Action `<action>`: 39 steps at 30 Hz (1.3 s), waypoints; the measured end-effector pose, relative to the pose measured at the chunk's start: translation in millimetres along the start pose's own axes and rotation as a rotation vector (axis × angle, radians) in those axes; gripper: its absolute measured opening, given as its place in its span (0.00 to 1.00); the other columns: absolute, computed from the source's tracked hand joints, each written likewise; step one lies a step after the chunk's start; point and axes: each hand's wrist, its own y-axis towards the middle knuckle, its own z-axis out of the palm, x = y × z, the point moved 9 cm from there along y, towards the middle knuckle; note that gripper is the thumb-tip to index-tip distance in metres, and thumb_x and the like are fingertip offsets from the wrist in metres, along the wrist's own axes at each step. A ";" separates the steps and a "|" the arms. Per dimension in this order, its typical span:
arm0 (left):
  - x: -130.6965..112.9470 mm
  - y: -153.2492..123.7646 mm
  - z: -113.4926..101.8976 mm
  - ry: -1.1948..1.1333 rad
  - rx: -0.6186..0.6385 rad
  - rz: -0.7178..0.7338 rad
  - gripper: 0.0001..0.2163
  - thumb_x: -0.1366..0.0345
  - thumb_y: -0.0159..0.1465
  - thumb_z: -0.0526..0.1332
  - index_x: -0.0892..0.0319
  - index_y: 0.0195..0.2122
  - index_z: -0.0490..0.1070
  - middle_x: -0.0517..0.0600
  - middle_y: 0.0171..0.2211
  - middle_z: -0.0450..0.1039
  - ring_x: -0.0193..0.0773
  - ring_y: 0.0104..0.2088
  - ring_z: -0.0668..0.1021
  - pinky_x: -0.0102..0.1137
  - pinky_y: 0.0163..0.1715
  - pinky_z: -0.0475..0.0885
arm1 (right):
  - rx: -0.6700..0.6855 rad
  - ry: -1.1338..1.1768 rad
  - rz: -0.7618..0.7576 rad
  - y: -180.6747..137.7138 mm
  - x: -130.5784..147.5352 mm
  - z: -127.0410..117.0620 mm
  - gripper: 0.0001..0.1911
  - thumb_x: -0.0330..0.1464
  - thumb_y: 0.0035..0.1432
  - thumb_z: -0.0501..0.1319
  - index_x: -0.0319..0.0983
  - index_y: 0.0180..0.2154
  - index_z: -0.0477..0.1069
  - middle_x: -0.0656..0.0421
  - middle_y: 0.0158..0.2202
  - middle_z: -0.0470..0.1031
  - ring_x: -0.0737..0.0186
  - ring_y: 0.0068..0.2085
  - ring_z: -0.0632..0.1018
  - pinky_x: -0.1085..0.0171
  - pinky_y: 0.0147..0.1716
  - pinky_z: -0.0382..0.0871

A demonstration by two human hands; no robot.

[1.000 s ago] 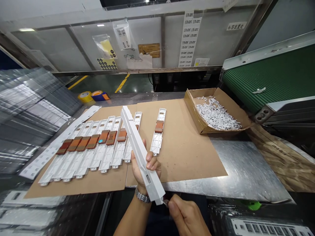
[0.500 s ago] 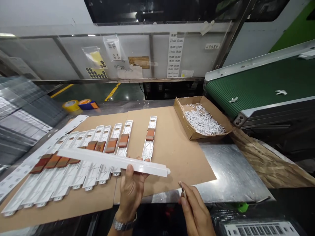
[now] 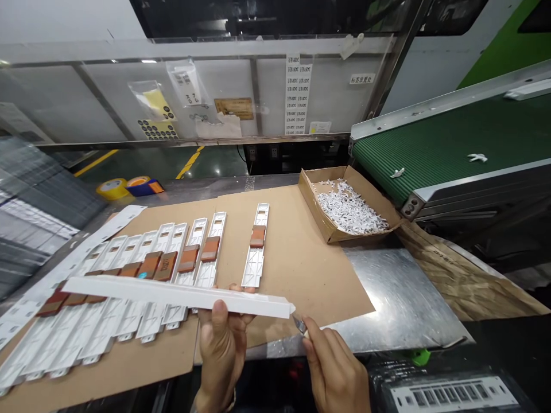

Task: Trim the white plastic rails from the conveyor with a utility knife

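A long white plastic strip (image 3: 181,293) lies almost level above the cardboard, gripped by my left hand (image 3: 224,344) between thumb and fingers close to its right end. My right hand (image 3: 333,361) is closed around a small knife (image 3: 300,324). Its metal blade points at the strip's right tip and is touching or very near it; I cannot tell which. Behind the strip, a row of white plastic pieces (image 3: 146,314) with orange-brown blocks (image 3: 167,266) across them rests on the cardboard sheet (image 3: 301,258). One similar white piece (image 3: 253,268) lies apart, to the right.
A cardboard box (image 3: 329,229) of white plastic scraps (image 3: 348,209) stands at the back right, beside a green conveyor belt (image 3: 439,155) carrying a few white pieces. Tape rolls (image 3: 112,188) sit at the back left. Brown paper (image 3: 465,275) hangs off the metal table (image 3: 413,304).
My right hand has brought the knife up and left to the strip's right end. The strip is turned closer to level and has shifted slightly down and left. The view has shifted slightly.
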 end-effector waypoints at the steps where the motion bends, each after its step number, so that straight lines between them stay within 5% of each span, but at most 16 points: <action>1: 0.5 -0.1 -0.6 0.002 -0.007 -0.005 0.21 0.54 0.47 0.70 0.55 0.39 0.68 0.45 0.32 0.74 0.41 0.35 0.79 0.30 0.29 0.76 | -0.003 -0.007 -0.008 0.8 1.0 -0.6 0.18 0.29 0.64 0.52 0.37 0.56 0.61 0.52 0.38 0.75 0.58 0.36 0.76 0.63 0.32 0.68; 39: 6.0 -1.0 -6.6 0.086 -0.079 -0.078 0.21 0.52 0.44 0.71 0.61 0.34 0.70 0.49 0.32 0.74 0.42 0.35 0.78 0.29 0.28 0.76 | -0.065 -0.094 -0.070 3.8 2.5 -8.8 0.19 0.27 0.62 0.55 0.32 0.55 0.63 0.54 0.32 0.74 0.61 0.30 0.73 0.63 0.27 0.65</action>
